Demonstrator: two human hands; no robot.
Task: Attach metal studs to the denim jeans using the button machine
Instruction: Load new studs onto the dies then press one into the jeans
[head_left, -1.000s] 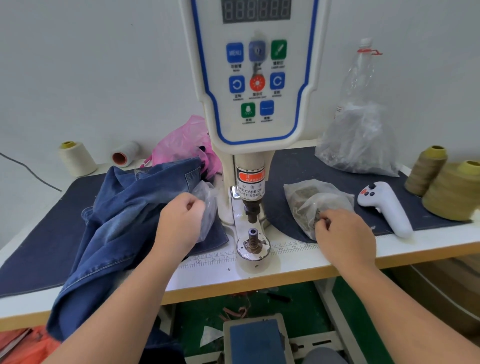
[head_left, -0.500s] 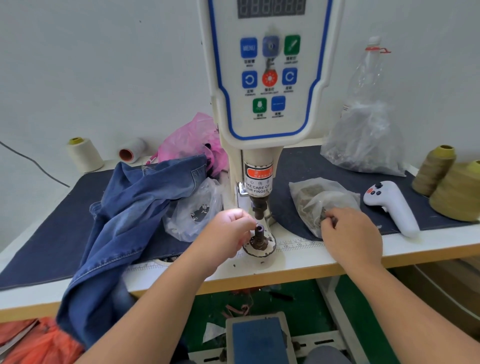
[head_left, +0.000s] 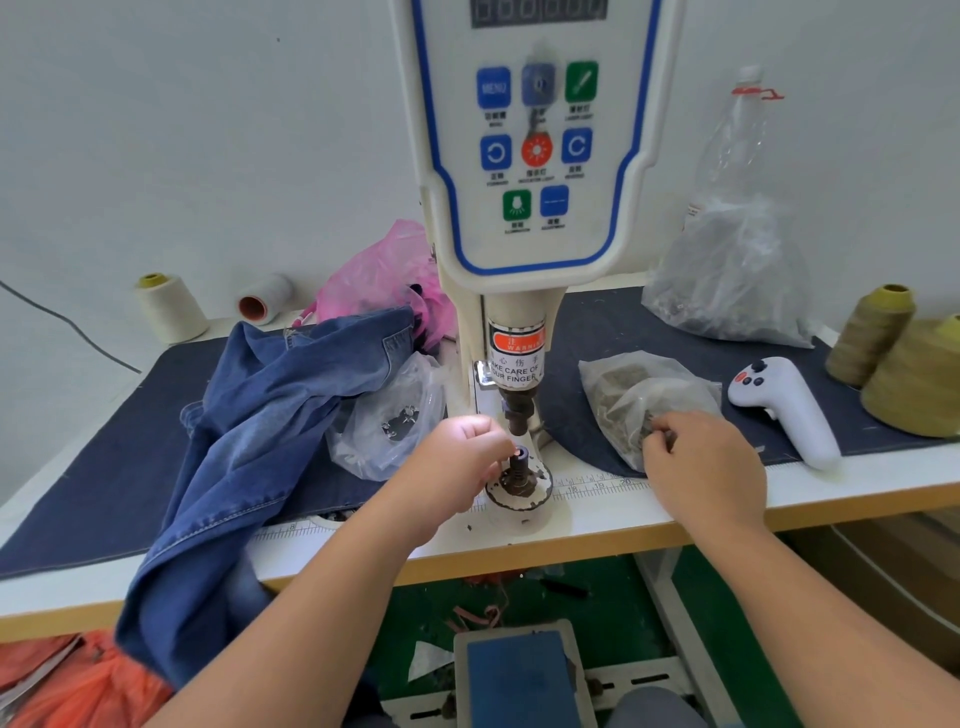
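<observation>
**At the lower die: loading a stud part, jeans waiting**

At the lower die (head_left: 521, 464) of the button machine (head_left: 524, 156), you are loading the first piece. Your left hand (head_left: 460, 467) is curling its fingertips right beside the die post, apparently seating a small part; the part itself is too small to make out. Your right hand (head_left: 701, 467), right of the die, is pinching inside the clear bag of studs (head_left: 639, 400). The denim jeans (head_left: 270, 415) are lying heaped left of the die, not yet under the punch.

Next move, by judgement: seat both parts squarely, then draw the denim over the die, fingers clear of the punch.

Change: a second ago your left hand was at the small bag (head_left: 389, 426) left of the die; it is now at the die. Your right hand is staying in its bag.
</observation>
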